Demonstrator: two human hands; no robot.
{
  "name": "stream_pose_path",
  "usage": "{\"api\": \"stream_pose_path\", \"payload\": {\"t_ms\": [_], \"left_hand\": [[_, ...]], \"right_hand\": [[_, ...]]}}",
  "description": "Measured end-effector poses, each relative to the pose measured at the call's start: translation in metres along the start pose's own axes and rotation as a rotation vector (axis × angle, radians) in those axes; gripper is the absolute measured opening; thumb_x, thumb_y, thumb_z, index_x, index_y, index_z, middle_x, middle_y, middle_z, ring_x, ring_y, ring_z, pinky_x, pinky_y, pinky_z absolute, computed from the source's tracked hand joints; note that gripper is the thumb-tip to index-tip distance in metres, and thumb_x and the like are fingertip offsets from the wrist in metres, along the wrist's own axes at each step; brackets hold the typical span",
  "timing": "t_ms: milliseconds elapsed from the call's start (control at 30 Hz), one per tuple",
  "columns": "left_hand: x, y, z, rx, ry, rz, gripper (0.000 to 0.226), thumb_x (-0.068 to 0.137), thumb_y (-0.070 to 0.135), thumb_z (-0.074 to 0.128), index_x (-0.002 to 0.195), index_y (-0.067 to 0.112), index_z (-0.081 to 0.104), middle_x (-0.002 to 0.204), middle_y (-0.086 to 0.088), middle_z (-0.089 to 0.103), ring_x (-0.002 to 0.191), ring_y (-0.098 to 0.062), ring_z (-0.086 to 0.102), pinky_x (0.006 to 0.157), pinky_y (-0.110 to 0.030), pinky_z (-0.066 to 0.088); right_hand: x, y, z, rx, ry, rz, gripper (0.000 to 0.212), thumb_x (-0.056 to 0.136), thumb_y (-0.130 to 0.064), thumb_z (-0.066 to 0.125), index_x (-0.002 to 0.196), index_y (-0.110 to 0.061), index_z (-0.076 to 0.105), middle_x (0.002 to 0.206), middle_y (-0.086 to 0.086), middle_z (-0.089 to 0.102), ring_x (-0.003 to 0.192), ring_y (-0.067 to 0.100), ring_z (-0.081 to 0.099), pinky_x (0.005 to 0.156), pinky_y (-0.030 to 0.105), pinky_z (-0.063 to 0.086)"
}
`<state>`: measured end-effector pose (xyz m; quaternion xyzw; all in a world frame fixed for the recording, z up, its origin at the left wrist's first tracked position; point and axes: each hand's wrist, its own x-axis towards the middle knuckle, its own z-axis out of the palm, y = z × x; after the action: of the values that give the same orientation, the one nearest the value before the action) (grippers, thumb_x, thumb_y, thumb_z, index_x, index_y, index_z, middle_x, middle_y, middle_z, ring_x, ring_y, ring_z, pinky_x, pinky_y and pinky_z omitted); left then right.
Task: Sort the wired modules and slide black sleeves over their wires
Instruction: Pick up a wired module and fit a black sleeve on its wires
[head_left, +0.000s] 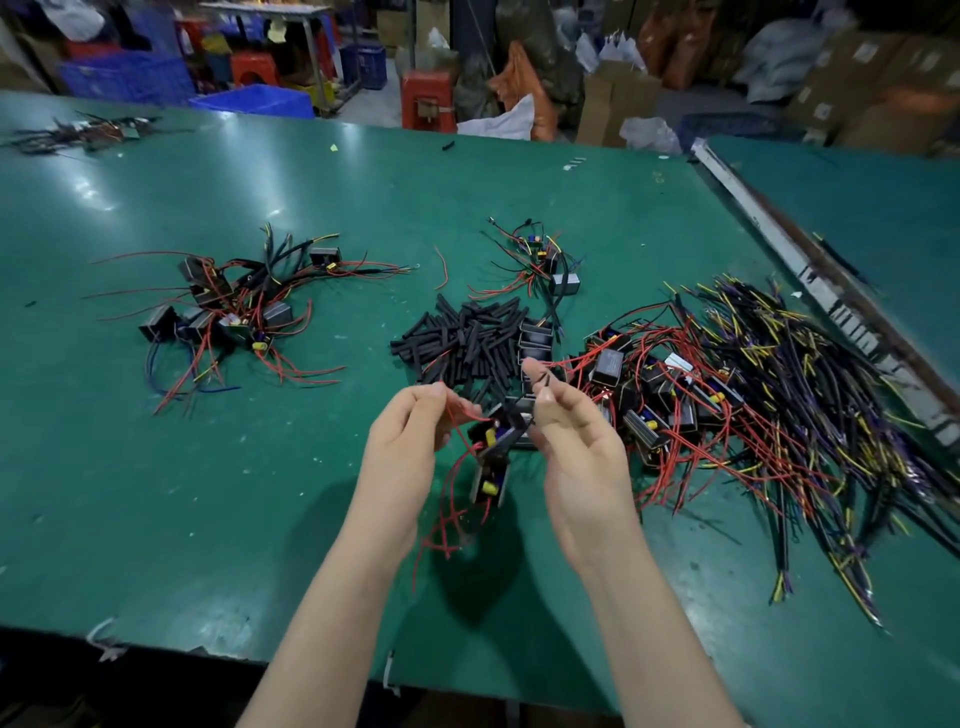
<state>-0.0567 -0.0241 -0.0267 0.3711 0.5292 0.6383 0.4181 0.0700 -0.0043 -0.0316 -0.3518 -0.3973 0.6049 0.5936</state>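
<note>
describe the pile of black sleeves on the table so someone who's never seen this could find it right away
Start at the green table and look just beyond the person's left hand and right hand. The black sleeves lie heaped mid-table. Unlike the neighbouring bundles, they are short plain tubes, without red or yellow wires.

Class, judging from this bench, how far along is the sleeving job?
Done: a group of modules on the left, several wires already black-sleeved. In hand: the left hand pinches a red wire, the right hand a black sleeve. Left: the big module heap and the loose sleeves.
</note>
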Motion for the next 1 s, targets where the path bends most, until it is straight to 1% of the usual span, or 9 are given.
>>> {"api": "stream_pose_path", "payload": {"t_ms": [100, 267, 400, 500, 600, 733, 833, 900, 1000], "left_hand": [[0.0, -0.009, 0.001, -0.194, -0.002, -0.138, 0.026, 0.098, 0.027, 0.048, 0.077, 0.017, 0.06, 0.073, 0.002, 0.069, 0.073, -0.011, 0.065, 0.073, -0.027, 0.05], [0.0, -0.028, -0.001, -0.361, -0.11, -0.3, 0.014, 0.09, 0.028, 0.055, 0.088, 0.015, 0.057, 0.079, 0.001, 0.07, 0.076, -0.012, 0.069, 0.057, -0.02, 0.052], [0.0, -0.038, -0.007, -0.274, -0.185, -0.264, 0.026, 0.077, 0.031, 0.061, 0.095, 0.012, 0.061, 0.081, 0.001, 0.072, 0.077, -0.009, 0.068, 0.061, -0.016, 0.051], [-0.001, -0.044, -0.005, -0.083, -0.228, -0.184, 0.015, 0.083, 0.026, 0.064, 0.094, 0.017, 0.068, 0.088, 0.004, 0.074, 0.083, -0.005, 0.066, 0.069, -0.014, 0.05], [-0.001, -0.049, -0.004, 0.074, -0.228, -0.079, 0.011, 0.091, 0.02, 0.061, 0.095, 0.022, 0.071, 0.092, 0.008, 0.074, 0.087, -0.002, 0.066, 0.076, -0.013, 0.049], [0.004, -0.051, -0.003, 0.152, -0.139, -0.043, 0.016, 0.092, 0.022, 0.06, 0.083, 0.019, 0.073, 0.074, 0.007, 0.071, 0.068, -0.003, 0.061, 0.065, -0.016, 0.048], [0.011, -0.053, -0.001, 0.162, -0.077, -0.023, 0.018, 0.091, 0.02, 0.061, 0.077, 0.016, 0.071, 0.068, 0.006, 0.067, 0.063, -0.003, 0.056, 0.063, -0.019, 0.047], [0.015, -0.053, 0.0, 0.182, -0.089, 0.005, 0.017, 0.091, 0.02, 0.061, 0.076, 0.016, 0.07, 0.064, 0.01, 0.063, 0.061, -0.002, 0.052, 0.061, -0.019, 0.044], [0.017, -0.054, -0.001, 0.201, -0.109, 0.047, 0.014, 0.089, 0.026, 0.063, 0.08, 0.019, 0.07, 0.065, 0.015, 0.064, 0.06, 0.003, 0.052, 0.06, -0.015, 0.042]], "right_hand": [[-0.007, 0.005, 0.001, -0.009, -0.074, -0.003, 0.016, 0.08, -0.029, 0.061, 0.092, -0.018, 0.063, 0.107, 0.0, 0.072, 0.098, 0.01, 0.063, 0.087, 0.024, 0.049], [-0.006, 0.023, 0.0, -0.189, 0.118, 0.089, 0.002, 0.092, -0.016, 0.061, 0.093, -0.015, 0.063, 0.086, -0.004, 0.074, 0.081, 0.004, 0.065, 0.071, 0.018, 0.047], [-0.003, 0.036, -0.002, -0.349, 0.197, 0.106, 0.006, 0.091, -0.013, 0.064, 0.09, -0.019, 0.063, 0.089, 0.002, 0.073, 0.08, 0.005, 0.067, 0.071, 0.017, 0.05], [-0.002, 0.042, 0.0, -0.434, 0.321, 0.026, 0.012, 0.087, -0.014, 0.069, 0.084, -0.024, 0.063, 0.087, 0.0, 0.071, 0.082, 0.011, 0.065, 0.081, 0.029, 0.051], [-0.006, 0.042, 0.006, -0.569, 0.38, -0.094, 0.016, 0.087, -0.018, 0.07, 0.079, -0.028, 0.06, 0.078, -0.01, 0.067, 0.075, 0.0, 0.063, 0.076, 0.024, 0.049], [-0.007, 0.027, 0.008, -0.843, 0.217, -0.086, 0.005, 0.091, -0.025, 0.063, 0.091, -0.024, 0.058, 0.082, -0.011, 0.066, 0.082, 0.007, 0.063, 0.072, 0.023, 0.043], [0.0, 0.006, 0.008, -1.159, 0.018, 0.005, 0.023, 0.094, -0.035, 0.056, 0.111, -0.019, 0.056, 0.105, -0.001, 0.06, 0.099, 0.02, 0.058, 0.084, 0.031, 0.044], [0.004, -0.014, 0.014, -1.308, -0.01, -0.017, 0.023, 0.093, -0.038, 0.053, 0.109, -0.022, 0.057, 0.106, 0.001, 0.059, 0.1, 0.022, 0.057, 0.081, 0.031, 0.043], [0.017, -0.043, 0.03, -1.294, -0.034, -0.109, 0.014, 0.093, -0.035, 0.054, 0.097, -0.023, 0.061, 0.093, -0.002, 0.066, 0.092, 0.022, 0.061, 0.076, 0.031, 0.046]]}}
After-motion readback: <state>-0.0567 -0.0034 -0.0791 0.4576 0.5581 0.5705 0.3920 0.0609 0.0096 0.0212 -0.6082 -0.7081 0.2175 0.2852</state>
